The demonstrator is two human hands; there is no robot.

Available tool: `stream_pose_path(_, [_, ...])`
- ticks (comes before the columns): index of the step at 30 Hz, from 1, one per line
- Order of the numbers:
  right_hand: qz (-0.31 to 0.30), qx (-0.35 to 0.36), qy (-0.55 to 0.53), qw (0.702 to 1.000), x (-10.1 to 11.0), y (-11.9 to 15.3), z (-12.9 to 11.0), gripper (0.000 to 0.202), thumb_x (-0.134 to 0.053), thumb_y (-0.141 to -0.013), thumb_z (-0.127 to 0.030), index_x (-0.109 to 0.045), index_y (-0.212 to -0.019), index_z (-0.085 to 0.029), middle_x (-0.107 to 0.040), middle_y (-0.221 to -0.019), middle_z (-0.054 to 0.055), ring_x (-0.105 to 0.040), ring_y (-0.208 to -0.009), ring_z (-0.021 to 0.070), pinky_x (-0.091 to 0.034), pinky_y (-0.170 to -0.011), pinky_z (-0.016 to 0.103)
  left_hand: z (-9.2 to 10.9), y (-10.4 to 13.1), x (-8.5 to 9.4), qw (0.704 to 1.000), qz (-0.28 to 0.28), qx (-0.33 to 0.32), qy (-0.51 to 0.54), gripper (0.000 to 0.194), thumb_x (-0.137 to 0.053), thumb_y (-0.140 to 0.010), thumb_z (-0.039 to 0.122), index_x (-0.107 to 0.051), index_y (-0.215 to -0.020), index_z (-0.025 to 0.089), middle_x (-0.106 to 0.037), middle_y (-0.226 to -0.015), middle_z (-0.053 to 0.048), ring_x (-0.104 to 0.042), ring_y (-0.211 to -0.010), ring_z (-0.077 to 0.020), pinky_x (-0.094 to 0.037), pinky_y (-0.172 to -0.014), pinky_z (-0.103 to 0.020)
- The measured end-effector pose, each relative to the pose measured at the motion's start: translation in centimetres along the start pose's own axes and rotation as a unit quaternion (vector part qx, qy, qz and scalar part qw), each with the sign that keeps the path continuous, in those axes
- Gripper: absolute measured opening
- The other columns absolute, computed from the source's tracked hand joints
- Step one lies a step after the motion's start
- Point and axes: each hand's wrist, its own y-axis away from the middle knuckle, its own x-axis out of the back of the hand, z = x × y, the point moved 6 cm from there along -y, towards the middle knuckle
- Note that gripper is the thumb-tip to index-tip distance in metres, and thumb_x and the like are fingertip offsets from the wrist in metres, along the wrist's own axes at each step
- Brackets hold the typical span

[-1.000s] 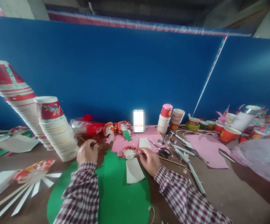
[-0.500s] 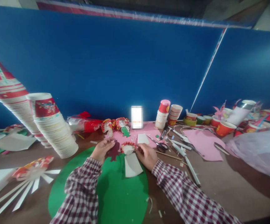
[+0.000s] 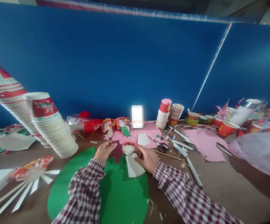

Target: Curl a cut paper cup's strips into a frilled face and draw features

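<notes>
Between finger and thumb, my left hand [image 3: 105, 151] pinches a dark maroon paper cutout [image 3: 117, 153]. Beside it, my right hand [image 3: 149, 159] grips a cut paper cup piece with a red and yellow scalloped edge [image 3: 128, 148]. A white paper flap [image 3: 135, 168] hangs below that edge, with my right thumb lying against its upper right; whether the two are joined I cannot tell. Both hands are over the top part of a large green paper sheet [image 3: 121, 196].
Tall stacked paper cups [image 3: 55, 133] stand left, near a cup cut into strips [image 3: 32, 171]. Finished-looking cup figures [image 3: 123, 126] sit behind my hands on pink paper [image 3: 146, 126]. Scissors [image 3: 160, 145], a glue gun [image 3: 181, 149] and a plastic bag [image 3: 261, 152] lie to the right.
The maroon cutout has been turned and raised slightly in my left hand. My right thumb has moved down onto the white flap, which has swung a little to the right.
</notes>
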Motion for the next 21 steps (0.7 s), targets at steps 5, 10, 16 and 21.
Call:
stream_pose_path(5, [-0.010,-0.013,-0.029,0.999,-0.28,0.13,0.15,0.035,-0.064,-0.065,-0.023,-0.051,-0.097,-0.024,-0.059,-0.067,-0.006,-0.055,-0.064,0.0115,-0.033,-0.054,0.020,-0.39,-0.04,-0.07,1.000,-0.015,-0.002,0.009,0.039,-0.069,-0.061,0.030,-0.058,-0.094,0.013,-0.065,-0.067,-0.002,-0.057,-0.049,-0.0083,-0.043,-0.042,-0.016])
stream_pose_path(10, [-0.032,-0.025,-0.057,0.998,-0.49,0.29,0.17,0.036,-0.065,-0.063,-0.022,-0.051,-0.097,-0.022,-0.060,-0.066,-0.005,-0.055,-0.062,0.0122,-0.034,-0.054,0.020,-0.32,0.16,0.01,1.000,-0.006,0.013,0.026,0.038,-0.070,-0.061,0.029,-0.058,-0.094,0.014,-0.064,-0.065,0.000,-0.055,-0.044,-0.0065,-0.042,-0.039,-0.015])
stream_pose_path(16, [-0.048,-0.020,-0.098,0.994,-0.60,0.07,0.34,0.026,-0.062,-0.066,-0.018,-0.057,-0.091,-0.020,-0.060,-0.064,-0.004,-0.055,-0.060,0.0116,-0.036,-0.054,0.020,-0.05,0.23,-0.07,0.999,-0.006,0.017,0.040,0.033,-0.068,-0.063,0.024,-0.057,-0.093,0.015,-0.065,-0.066,0.000,-0.057,-0.046,-0.0078,-0.045,-0.040,-0.016])
stream_pose_path(21, [-0.048,-0.001,-0.105,0.993,-0.63,-0.05,0.38,0.013,-0.059,-0.069,-0.017,-0.063,-0.081,-0.020,-0.060,-0.064,-0.003,-0.053,-0.056,0.0099,-0.036,-0.053,0.019,-0.58,-0.10,0.21,0.999,-0.009,0.018,0.041,0.034,-0.069,-0.063,0.027,-0.057,-0.093,0.015,-0.066,-0.070,-0.002,-0.059,-0.049,-0.0100,-0.048,-0.042,-0.019])
